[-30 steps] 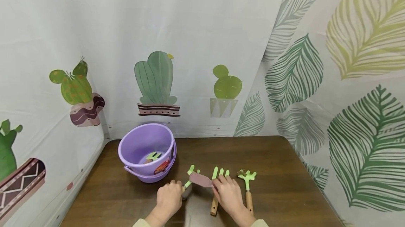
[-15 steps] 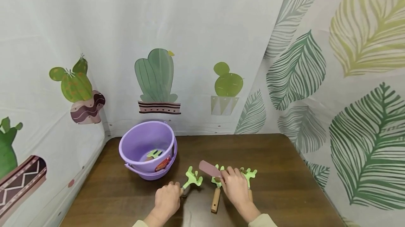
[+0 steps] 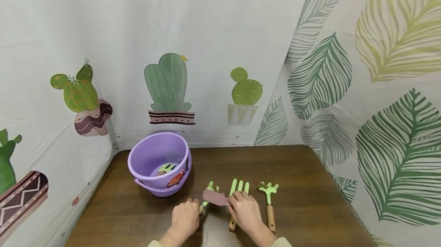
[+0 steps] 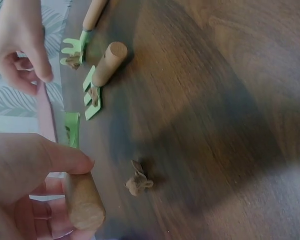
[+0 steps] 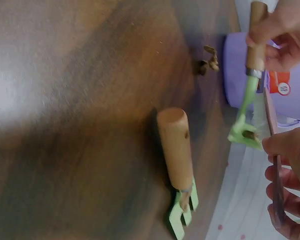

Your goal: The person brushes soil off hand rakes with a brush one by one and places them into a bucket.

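On a dark brown wooden table, seen from the head camera, a person works with both hands, held apart from each other. The left hand grips the wooden handle of a green hand rake. The right hand pinches a flat pink scraper, its blade across the rake's head; whether they touch is unclear. To the right lie a green fork and a second rake. At back left stands a purple bucket with one green-headed tool inside.

From the left wrist, a loose brown lump rests on the table near the left hand. Brown bits also cling to the fork and to the second rake, both lying unheld.

From the right wrist, the scraper appears edge-on between right thumb and fingers, and a brown patch shows on the held rake's head, above the table.

Judging by this, the work seems partway: one tool is in the bucket and one lump lies loose, while three tools outside it carry brown matter, two of them waiting.
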Demonstrator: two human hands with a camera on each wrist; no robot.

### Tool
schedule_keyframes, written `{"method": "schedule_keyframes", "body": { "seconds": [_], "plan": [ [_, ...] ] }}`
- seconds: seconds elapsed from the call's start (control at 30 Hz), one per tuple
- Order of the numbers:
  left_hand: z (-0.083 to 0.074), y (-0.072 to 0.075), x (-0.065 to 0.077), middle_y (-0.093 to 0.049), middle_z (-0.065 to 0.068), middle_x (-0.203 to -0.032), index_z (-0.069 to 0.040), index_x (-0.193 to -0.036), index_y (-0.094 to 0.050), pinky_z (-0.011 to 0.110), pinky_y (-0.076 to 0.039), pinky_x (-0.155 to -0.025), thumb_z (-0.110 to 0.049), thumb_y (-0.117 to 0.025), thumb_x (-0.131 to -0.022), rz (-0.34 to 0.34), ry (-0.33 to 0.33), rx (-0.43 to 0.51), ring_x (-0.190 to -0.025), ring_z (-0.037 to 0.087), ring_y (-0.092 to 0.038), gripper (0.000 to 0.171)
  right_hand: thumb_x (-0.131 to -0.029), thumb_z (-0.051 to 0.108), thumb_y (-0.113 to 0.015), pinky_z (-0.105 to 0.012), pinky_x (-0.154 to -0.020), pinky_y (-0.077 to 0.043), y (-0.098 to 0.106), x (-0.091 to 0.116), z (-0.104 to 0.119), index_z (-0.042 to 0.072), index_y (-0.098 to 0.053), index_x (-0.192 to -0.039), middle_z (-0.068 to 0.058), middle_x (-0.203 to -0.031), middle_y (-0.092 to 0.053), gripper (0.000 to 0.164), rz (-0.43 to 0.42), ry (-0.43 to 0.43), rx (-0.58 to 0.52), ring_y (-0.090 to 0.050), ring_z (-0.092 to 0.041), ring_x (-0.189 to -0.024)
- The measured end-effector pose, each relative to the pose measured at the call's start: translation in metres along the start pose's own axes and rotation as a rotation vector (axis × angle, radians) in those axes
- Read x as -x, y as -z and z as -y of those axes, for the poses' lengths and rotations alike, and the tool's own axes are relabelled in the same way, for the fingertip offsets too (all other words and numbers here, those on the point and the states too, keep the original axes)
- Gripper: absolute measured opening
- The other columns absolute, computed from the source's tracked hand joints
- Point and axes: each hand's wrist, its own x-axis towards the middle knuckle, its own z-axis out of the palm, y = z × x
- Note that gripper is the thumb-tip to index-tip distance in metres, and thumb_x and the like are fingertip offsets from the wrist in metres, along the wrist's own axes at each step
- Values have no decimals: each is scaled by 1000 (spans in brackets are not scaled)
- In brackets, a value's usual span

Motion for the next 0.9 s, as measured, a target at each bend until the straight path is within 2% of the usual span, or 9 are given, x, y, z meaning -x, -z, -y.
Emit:
{"method": "schedule_keyframes", "body": {
  "seconds": [0.17,0.47,0.77,0.9],
  "plan": [
    [-2,0,1,-49,3,-59,-12,-66,-49,38,-40,-41,-18,-75,-56,5,-2,-5,-49,27,-55,28,-63,29,-80,-26,-50,-41,-4,3,3,21,-66,-77,6,-79,-60,22,28,-42,35,-54,-13,-65],
    [-4,-1,2,-49,4,-60,-12,-68,-50,39,-40,-41,-20,-74,-57,28,23,-21,-50,28,-56,28,-60,27,-80,-29,-50,-39,-5,1,2,18,-65,-77,3,-78,-58,24,29,-59,118,-55,-18,-67],
    [-6,1,3,-48,4,-60,-12,-67,-49,39,-40,-41,-21,-74,-58,45,27,-21,-51,28,-56,28,-58,25,-81,-32,-51,-39,-6,1,0,17,-65,-77,0,-76,-59,26,-18,-76,130,-56,-21,-66],
    [-6,3,1,-48,3,-57,-13,-64,-49,39,-39,-39,-20,-74,-59,24,15,-11,-49,28,-56,26,-58,25,-81,-32,-50,-39,-7,1,-1,16,-65,-76,0,-75,-58,26,-39,-70,135,-55,-20,-65]
  ]
}}
